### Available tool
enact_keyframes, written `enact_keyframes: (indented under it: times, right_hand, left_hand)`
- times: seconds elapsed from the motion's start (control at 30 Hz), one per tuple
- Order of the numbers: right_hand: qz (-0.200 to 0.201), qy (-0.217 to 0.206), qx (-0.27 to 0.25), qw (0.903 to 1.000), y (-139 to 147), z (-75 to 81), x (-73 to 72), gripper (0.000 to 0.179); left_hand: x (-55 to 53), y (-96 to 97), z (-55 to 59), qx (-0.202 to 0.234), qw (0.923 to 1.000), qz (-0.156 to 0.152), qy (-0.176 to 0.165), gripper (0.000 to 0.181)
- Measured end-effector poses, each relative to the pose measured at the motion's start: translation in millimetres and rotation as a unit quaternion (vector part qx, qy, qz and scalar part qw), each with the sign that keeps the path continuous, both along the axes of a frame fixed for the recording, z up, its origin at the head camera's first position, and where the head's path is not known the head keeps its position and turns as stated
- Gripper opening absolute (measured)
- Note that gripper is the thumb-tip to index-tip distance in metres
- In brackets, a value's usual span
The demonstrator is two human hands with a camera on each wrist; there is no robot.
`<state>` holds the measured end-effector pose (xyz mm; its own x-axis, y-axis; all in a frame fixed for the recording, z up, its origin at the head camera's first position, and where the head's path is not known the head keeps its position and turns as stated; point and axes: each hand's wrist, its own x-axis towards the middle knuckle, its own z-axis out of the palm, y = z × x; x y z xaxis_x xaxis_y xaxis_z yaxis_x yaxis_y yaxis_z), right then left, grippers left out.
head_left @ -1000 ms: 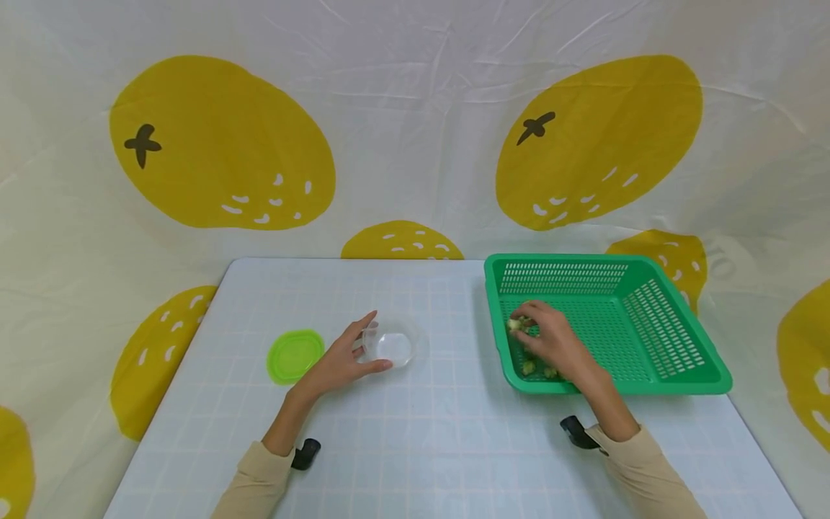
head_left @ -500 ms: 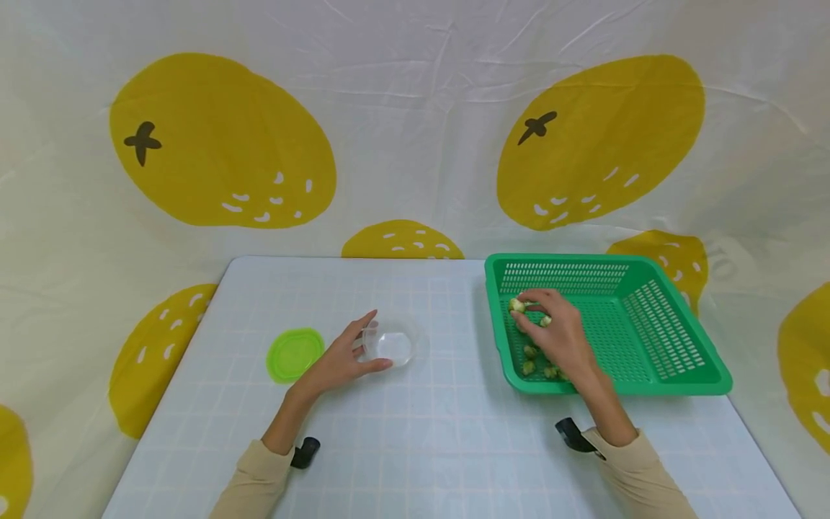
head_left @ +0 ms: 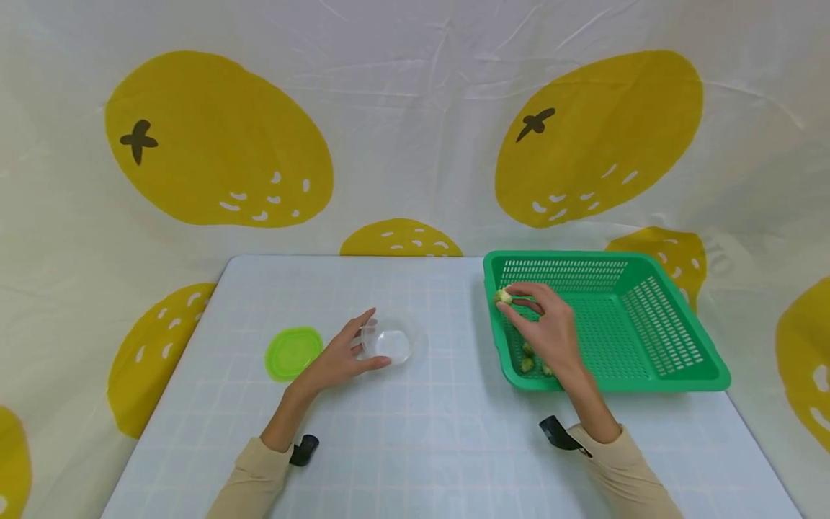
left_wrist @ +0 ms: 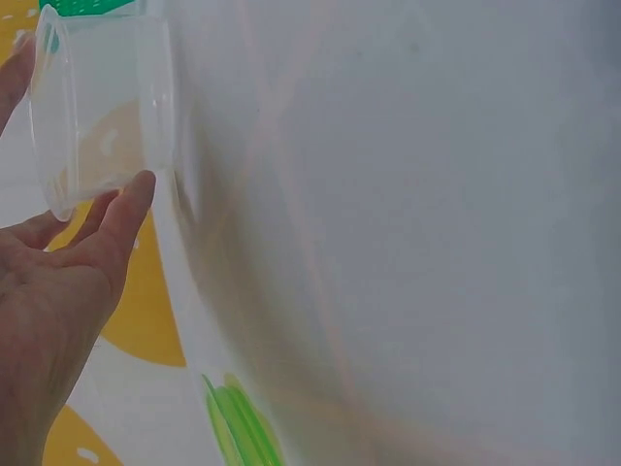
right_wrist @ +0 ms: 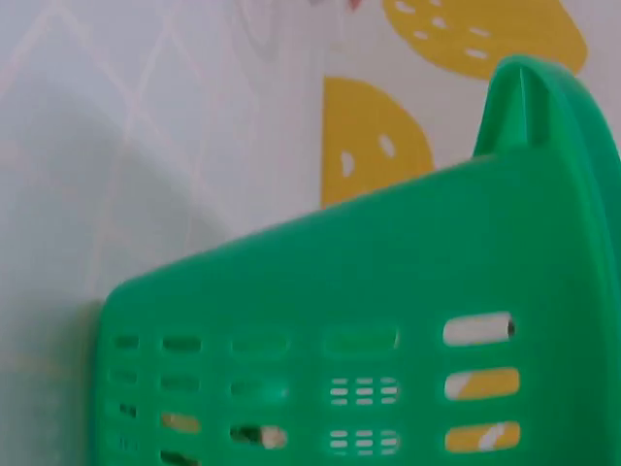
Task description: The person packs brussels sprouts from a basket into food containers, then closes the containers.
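Note:
My left hand (head_left: 337,360) curves its thumb and fingers around a clear plastic cup (head_left: 398,344) standing on the table. In the left wrist view the cup (left_wrist: 112,97) looks see-through, with fingertips at its rim and lower side. Over the left end of a green basket (head_left: 564,257), my right hand (head_left: 547,328) pinches a pale green Brussels sprout (head_left: 502,296) between thumb and fingers. Several more sprouts (head_left: 527,365) lie in the basket's near left corner, partly hidden by the hand. The right wrist view shows the basket's slotted wall (right_wrist: 369,262), which hides that hand.
A bright green lid (head_left: 294,354) lies flat on the table left of the cup. The table (head_left: 415,447) wears a pale checked cover. Behind it hangs a white curtain (head_left: 415,130) with large yellow fruit prints.
My right hand has lifted from among the sprouts and moved up and left with one toward the basket's left rim. The left hand and cup have stayed in place.

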<state>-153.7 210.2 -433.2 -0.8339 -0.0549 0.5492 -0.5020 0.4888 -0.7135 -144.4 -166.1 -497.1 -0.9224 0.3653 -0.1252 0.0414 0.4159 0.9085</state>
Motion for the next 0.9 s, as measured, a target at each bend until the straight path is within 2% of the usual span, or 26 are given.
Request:
enact_keyframes:
  times: [0.13,0.33,0.5,0.8,0.9]
  right_hand:
    - [0.011,-0.028,-0.036,0.9989,-15.4,15.1,6.9,0.031]
    - [0.017,-0.076,-0.061,0.9951,-38.0,38.1,18.0,0.029]
    - [0.038,-0.105,-0.094,0.9893,-48.5,39.1,18.4,0.029]
    - [0.074,-0.108,-0.129,0.9829,-70.9,32.9,16.6,0.028]
    - [0.075,-0.108,-0.121,0.9839,-79.3,26.0,12.9,0.027]
  left_hand:
    - [0.1,0.3,2.5,0.0,1.0,0.0,-0.001,0.106]
    - [-0.1,0.4,1.4,0.003,1.0,0.001,-0.003,0.106]
    - [0.6,1.4,1.6,0.01,1.0,0.0,-0.001,0.106]
    - [-0.3,1.0,-3.1,0.012,0.9999,0.003,-0.003,0.104]
    - [-0.3,0.8,-3.7,0.012,0.9999,0.005,-0.004,0.104]
